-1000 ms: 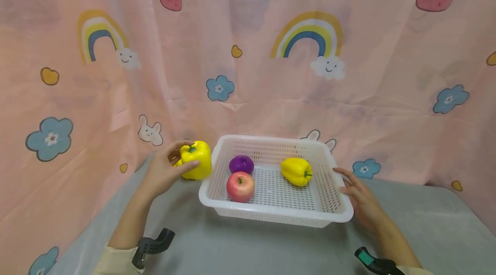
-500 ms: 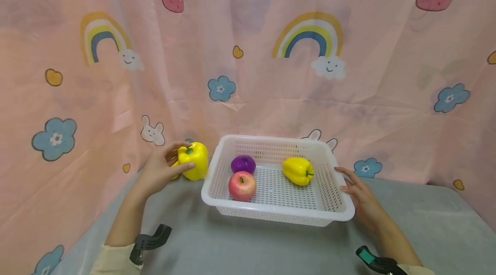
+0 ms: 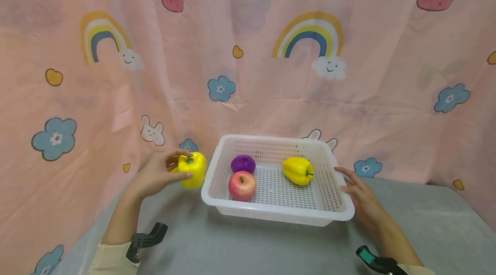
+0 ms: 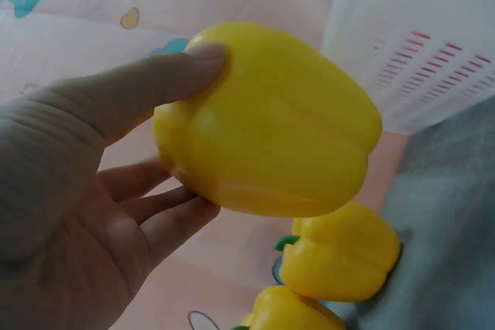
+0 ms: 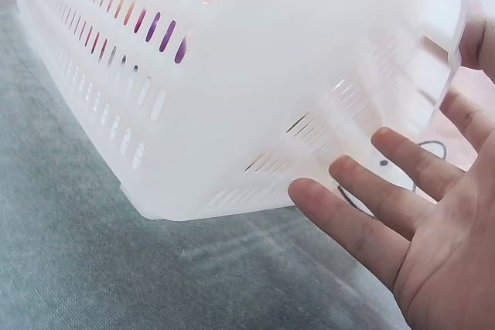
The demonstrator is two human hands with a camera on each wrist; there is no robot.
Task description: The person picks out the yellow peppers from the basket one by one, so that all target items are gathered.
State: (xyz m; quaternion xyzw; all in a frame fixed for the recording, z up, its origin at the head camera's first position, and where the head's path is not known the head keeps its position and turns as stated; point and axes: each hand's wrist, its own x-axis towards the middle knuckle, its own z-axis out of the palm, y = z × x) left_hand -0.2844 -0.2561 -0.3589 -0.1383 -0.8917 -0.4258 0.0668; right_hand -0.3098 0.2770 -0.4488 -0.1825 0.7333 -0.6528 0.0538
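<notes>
My left hand holds a yellow pepper just left of the white basket, thumb on its near side. In the left wrist view the hand pinches that pepper between thumb and fingers. Two more yellow peppers, one and another, lie below it. Against the basket's right rim rests my right hand. The right wrist view shows this hand with fingers spread and nearly straight beside the basket wall; its thumb is at the rim.
Inside the basket are a purple round item and a red apple at the left, with a yellow pepper at the right. A grey table lies underneath. A pink patterned curtain hangs behind.
My left hand has carried its pepper slightly left, away from the basket, and then lower. The right hand keeps its place at the rim.
</notes>
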